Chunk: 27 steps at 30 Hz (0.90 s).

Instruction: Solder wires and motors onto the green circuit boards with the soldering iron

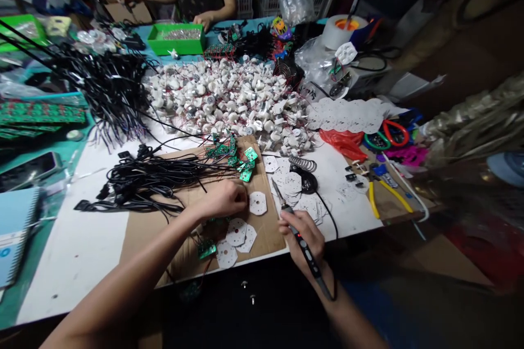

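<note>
Right hand (pixel 307 233): grasping the soldering iron (pixel 304 246) like a pen, fingers around its handle.
Soldering iron: slants through the grip, metal tip beyond the fingers near the loose white discs (pixel 289 181), its rear end lying along the wrist.
Left hand (pixel 226 197): fingers curled above the cardboard (pixel 273 232); whether they pinch anything, one cannot tell.
Single disc (pixel 262 209): on the cardboard, just beside the left fingers.
Black cables (pixel 159 174): bundled beyond the left forearm.
</note>
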Each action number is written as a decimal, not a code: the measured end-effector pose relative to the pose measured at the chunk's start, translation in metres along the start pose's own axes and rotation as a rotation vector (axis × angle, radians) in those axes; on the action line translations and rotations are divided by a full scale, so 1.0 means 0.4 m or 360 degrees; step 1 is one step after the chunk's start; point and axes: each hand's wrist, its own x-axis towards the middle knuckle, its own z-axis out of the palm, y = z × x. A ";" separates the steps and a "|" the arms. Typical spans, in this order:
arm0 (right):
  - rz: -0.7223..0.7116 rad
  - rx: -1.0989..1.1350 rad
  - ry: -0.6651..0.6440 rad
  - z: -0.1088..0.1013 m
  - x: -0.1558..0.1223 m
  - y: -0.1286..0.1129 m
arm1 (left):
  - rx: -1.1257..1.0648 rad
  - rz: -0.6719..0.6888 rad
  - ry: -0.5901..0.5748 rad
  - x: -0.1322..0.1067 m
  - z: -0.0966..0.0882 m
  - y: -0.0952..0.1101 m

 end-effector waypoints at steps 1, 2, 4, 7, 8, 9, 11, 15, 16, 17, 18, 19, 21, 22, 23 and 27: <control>-0.0114 -0.0070 -0.0079 -0.019 0.012 0.013 | -0.0091 0.0089 -0.0059 -0.012 0.001 0.000; -0.0213 -0.0160 -0.0156 -0.037 0.026 0.027 | -0.0180 0.0152 -0.0140 -0.023 0.003 0.002; -0.0314 -0.0357 -0.0328 -0.069 0.062 0.060 | -0.0321 0.0201 -0.0264 -0.043 0.005 0.007; -0.0434 -0.0609 -0.0499 -0.092 0.124 0.119 | -0.0365 0.0175 -0.0079 -0.060 0.008 0.010; -0.0491 -0.0653 -0.0538 -0.094 0.143 0.139 | -0.0315 0.0130 0.0056 -0.063 0.009 0.007; -0.0543 -0.0690 -0.0570 -0.094 0.159 0.158 | -0.0234 0.0065 0.0191 -0.065 0.012 0.001; -0.0613 -0.0770 -0.0645 -0.092 0.181 0.192 | -0.0047 -0.0075 0.0355 -0.070 0.020 -0.013; -0.0651 -0.0836 -0.0736 -0.089 0.185 0.231 | 0.0091 -0.0042 0.0319 -0.089 0.048 -0.031; -0.0648 -0.0818 -0.0737 -0.089 0.182 0.234 | 0.0073 -0.0015 0.0301 -0.092 0.055 -0.031; -0.0636 -0.0791 -0.0734 -0.088 0.178 0.236 | 0.0042 -0.0012 0.0302 -0.093 0.061 -0.030; -0.0618 -0.0760 -0.0724 -0.087 0.175 0.235 | 0.0003 -0.0032 0.0326 -0.092 0.066 -0.028; -0.0600 -0.0729 -0.0711 -0.087 0.173 0.235 | -0.0032 -0.0064 0.0374 -0.088 0.071 -0.028; -0.0573 -0.0681 -0.0683 -0.085 0.170 0.233 | -0.0050 -0.0120 0.0557 -0.074 0.080 -0.031; -0.0563 -0.0665 -0.0671 -0.084 0.169 0.232 | -0.0029 -0.0129 0.0666 -0.066 0.085 -0.035; -0.0554 -0.0653 -0.0664 -0.084 0.169 0.232 | 0.0005 -0.0124 0.0761 -0.059 0.089 -0.040; -0.0515 -0.0610 -0.0650 -0.080 0.169 0.229 | 0.0128 -0.0091 0.0855 -0.042 0.100 -0.057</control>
